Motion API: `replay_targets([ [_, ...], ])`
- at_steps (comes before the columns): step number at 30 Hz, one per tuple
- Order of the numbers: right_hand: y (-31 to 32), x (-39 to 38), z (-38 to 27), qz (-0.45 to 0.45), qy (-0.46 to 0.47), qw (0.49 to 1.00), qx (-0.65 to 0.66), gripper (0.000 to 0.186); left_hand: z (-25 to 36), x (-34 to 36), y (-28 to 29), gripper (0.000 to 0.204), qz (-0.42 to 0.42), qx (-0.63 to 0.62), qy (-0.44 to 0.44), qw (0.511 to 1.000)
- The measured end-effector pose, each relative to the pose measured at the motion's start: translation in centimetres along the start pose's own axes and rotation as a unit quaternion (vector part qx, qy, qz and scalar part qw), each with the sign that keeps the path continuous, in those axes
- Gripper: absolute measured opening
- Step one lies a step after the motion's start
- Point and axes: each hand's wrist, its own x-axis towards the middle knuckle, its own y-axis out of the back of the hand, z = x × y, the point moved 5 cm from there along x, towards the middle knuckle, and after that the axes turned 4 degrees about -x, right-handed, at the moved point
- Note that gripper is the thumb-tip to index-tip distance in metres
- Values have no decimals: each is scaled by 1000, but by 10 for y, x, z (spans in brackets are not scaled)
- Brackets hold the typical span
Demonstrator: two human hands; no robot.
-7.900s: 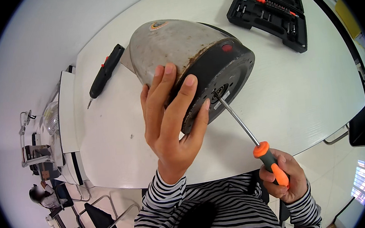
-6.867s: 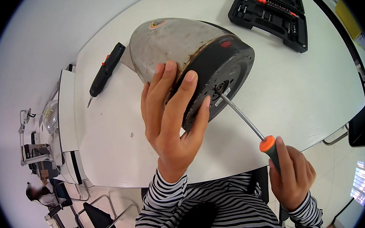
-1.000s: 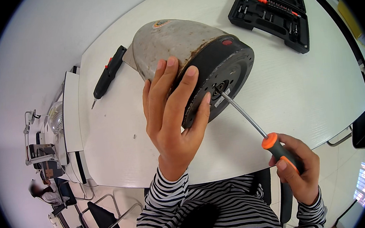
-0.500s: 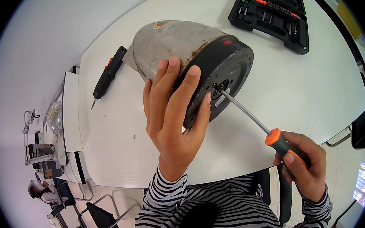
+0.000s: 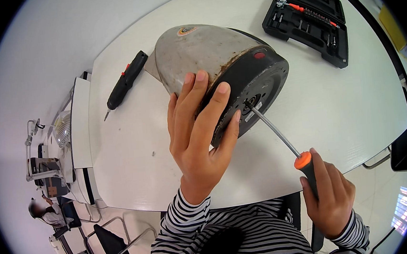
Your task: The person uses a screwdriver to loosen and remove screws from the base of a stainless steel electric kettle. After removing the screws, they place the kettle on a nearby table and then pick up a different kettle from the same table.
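A metal electric kettle (image 5: 202, 50), stained along its lower edge, lies tilted on its side with its black base (image 5: 269, 81) facing me. My left hand (image 5: 197, 137) grips it, fingers spread over the wall and the base rim, thumb on the base's underside. In my right hand (image 5: 331, 196) is a screwdriver (image 5: 279, 133) with a black and orange handle. Its tip meets the round connector at the centre of the base; whether it sits in a screw is too small to tell. My right fingers lie closed along the handle.
The kettle rests on a white table (image 5: 136, 185). A black electric screwdriver (image 5: 126, 83) lies to its left, near a small crumb (image 5: 153, 153). At the far right an open black tool case (image 5: 308, 28) holds bits and sockets. A person (image 5: 50, 213) sits in the left background.
My right hand has turned on the screwdriver handle: the thumb lay across it before, now the fingers do. The whole view has shifted slightly; my left hand keeps its hold on the kettle.
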Motion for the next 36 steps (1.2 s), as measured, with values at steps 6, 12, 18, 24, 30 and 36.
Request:
replay_targets([
  [6,-14,3,32,-237,-162,846,449,35,0,-2,0,45,3,0,2,1000],
  [12,-51,-22,18,-251,-327,367,834,41,1,2,-1,44,-5,11,-5,1000],
  [18,-34,-14,15,-223,-226,695,645,47,0,0,-2,44,-3,12,-5,1000],
  [24,-9,-15,3,2,-11,998,54,52,0,1,-2,43,-4,17,0,1000],
  [30,1,-4,9,45,-22,988,145,35,0,5,-4,43,-18,12,-2,1000],
  [36,-54,-21,34,-147,-381,418,811,40,-3,5,-4,44,-15,19,-2,1000],
])
